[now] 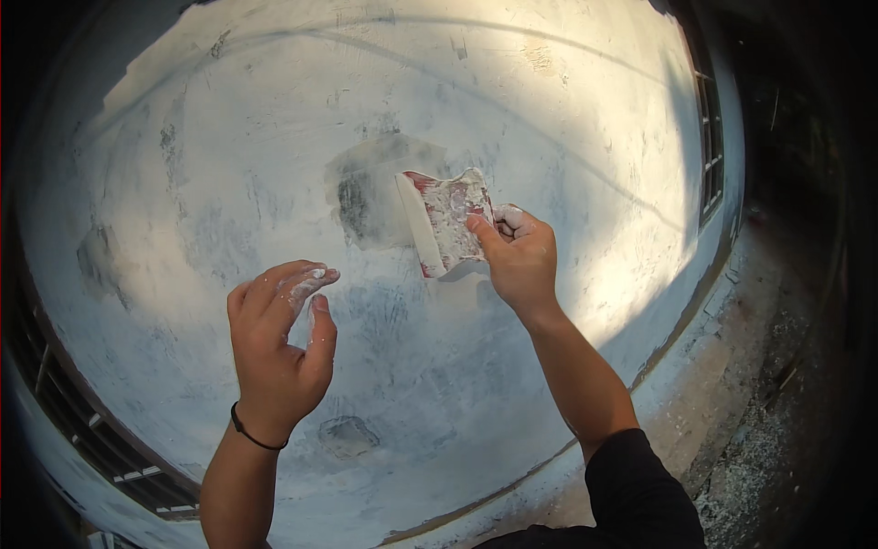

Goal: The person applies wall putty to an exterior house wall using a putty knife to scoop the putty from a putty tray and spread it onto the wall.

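Note:
My right hand (525, 263) grips a red putty spreader (446, 218) between thumb and fingers. White putty coats most of the spreader's face, and its left edge lies at or very near the wall; contact is hard to tell. Just left of it is a damp-looking grey patch (364, 199) on the whitish wall (274, 137). My left hand (282, 337) is lower and to the left, in front of the wall. Its fingers curve with the thumb apart, holding nothing, and white putty smears the fingertips. A dark band (245, 428) circles the left wrist.
Barred windows (710, 137) (91, 425) sit at the wall's right and lower left. Another grey rough spot (348, 436) is low on the wall. Along the lower right, rubble-strewn ground (754, 457) meets the wall's base. Sunlight and shadow cross the upper wall.

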Demonstrator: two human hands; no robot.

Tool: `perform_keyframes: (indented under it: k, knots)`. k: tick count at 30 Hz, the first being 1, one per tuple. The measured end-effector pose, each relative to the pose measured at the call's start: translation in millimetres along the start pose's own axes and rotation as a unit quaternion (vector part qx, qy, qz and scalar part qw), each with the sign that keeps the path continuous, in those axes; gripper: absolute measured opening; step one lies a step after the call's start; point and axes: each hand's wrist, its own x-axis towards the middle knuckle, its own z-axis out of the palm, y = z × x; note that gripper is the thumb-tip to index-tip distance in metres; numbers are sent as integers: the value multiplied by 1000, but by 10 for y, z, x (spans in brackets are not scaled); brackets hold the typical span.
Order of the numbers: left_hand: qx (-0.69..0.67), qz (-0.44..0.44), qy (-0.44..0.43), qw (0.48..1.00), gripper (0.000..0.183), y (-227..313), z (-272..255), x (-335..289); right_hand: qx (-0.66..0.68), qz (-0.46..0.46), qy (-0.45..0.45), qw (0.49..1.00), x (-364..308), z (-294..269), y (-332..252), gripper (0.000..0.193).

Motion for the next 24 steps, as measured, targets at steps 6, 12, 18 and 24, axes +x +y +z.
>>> perform_keyframes:
  k: [6,12,18,24]
  knots:
    - [-18,-1,-23,1000,22,240,408,156,130,76,-26,988,228,-560,236,18]
    - [-48,-4,-87,995,22,531,932,289,148,155,-49,976,364,-1196,537,19]
    - [-74,12,-166,983,24,726,1294,394,-171,237,-228,929,583,-1816,594,19]
    - [-134,40,-218,966,25,714,1570,502,-350,168,-290,875,839,-2144,389,22]
